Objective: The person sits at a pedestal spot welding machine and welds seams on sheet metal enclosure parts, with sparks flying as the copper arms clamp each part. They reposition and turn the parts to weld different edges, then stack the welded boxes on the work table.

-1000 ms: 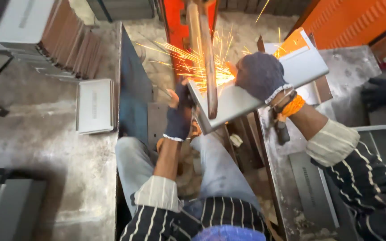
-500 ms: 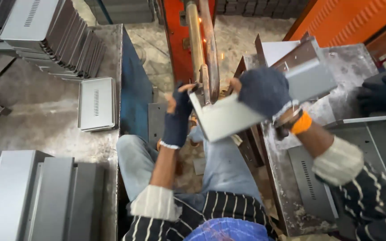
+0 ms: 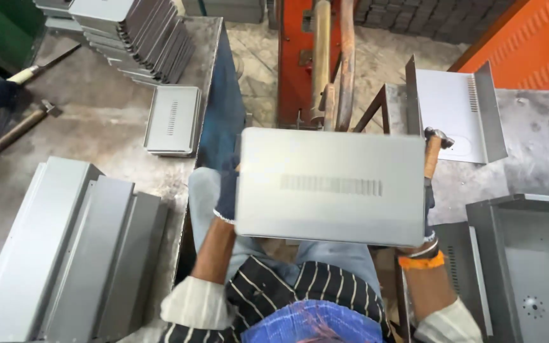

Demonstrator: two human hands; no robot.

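Head view, reviewed by two technicians.

**Tech 1:** Located panel (image 3: 332, 187) where?

**Tech 2:** Found flat and level above the knees, slotted face up, just short of the orange machine (image 3: 332, 63). Held clear of both benches, touching neither.

**Tech 1:** Left hand (image 3: 227, 190) status?

**Tech 2:** Gloved, clamped on the panel's left edge, fingers wrapped under.

**Tech 1:** Right hand (image 3: 428, 213)?

**Tech 2:** Mostly hidden behind the right edge. Showed only a sliver of glove. Could not tell whether closed on the panel, on the hammer (image 3: 433, 152) standing upright at that edge, or on both.

**Tech 1:** Judged the hold sound?

**Tech 2:** Judged adequate, with notes. Needed matched grips at opposite edges to keep the sheet from twisting. Needed fingers kept off the corners, which looked sharp. Rated the hammer beside the right grip a likely risk: less palm left for the panel, so more chance of a slip.

**Tech 1:** Surroundings?

**Tech 2:** Noted a stack (image 3: 128, 38) of similar panels on the left bench (image 3: 84, 127), well apart, and a bent sheet (image 3: 455, 108) near the right. Advised keeping the panel level and clear of both.
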